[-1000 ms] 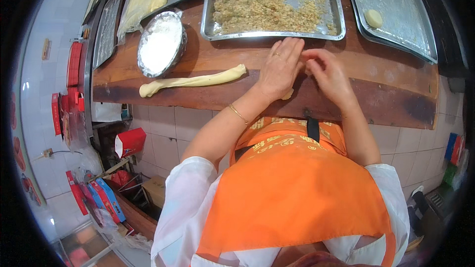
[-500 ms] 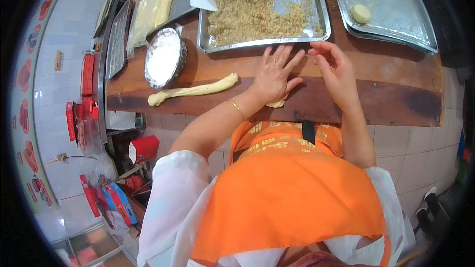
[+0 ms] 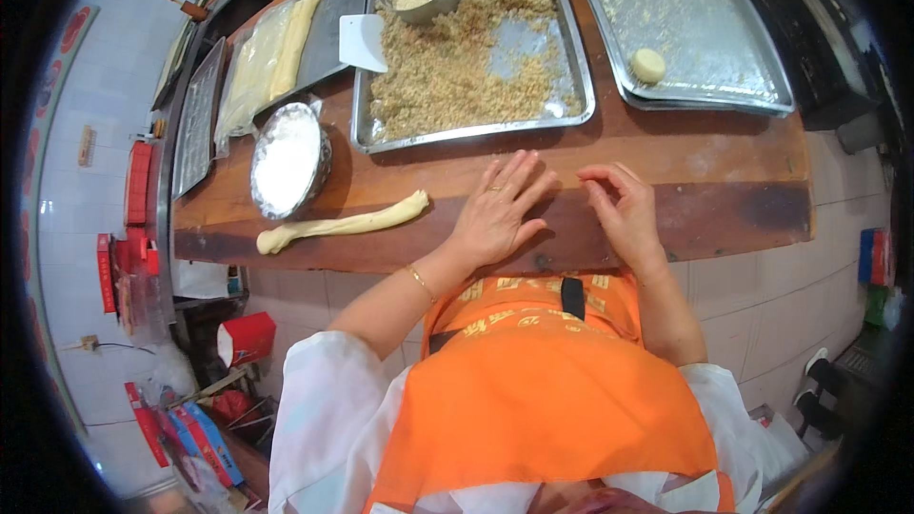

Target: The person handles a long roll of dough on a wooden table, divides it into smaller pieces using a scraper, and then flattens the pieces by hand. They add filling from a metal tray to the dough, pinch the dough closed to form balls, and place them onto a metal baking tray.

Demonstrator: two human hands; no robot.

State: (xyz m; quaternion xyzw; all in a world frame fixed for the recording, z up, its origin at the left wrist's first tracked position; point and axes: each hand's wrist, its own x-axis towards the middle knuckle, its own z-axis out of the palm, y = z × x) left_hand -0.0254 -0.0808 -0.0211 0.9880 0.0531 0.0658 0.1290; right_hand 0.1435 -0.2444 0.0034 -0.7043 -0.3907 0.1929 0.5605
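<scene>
My left hand (image 3: 500,214) lies flat on the wooden table near its front edge, fingers stretched and spread. Whatever may be under its palm is hidden. To its right, my right hand (image 3: 624,214) hovers over or rests on the wood with loosely curved fingers, thumb and forefinger apart and nothing visible between them. A pale rope of dough (image 3: 347,224) lies on the table left of my left hand. Beyond it stands a bowl of white flour (image 3: 288,160).
Past my hands is a metal tray (image 3: 476,136) of crumbly brown filling, with a round metal container (image 3: 433,9) and a white scraper (image 3: 363,44). One round dough piece (image 3: 647,66) sits on the right tray (image 3: 705,105). Plastic-covered dough (image 3: 257,67) lies far left.
The view has shifted, so the table appears lower and further left. A bit of dough showing beneath my left palm is now out of sight. Both hands keep nearly the same pose.
</scene>
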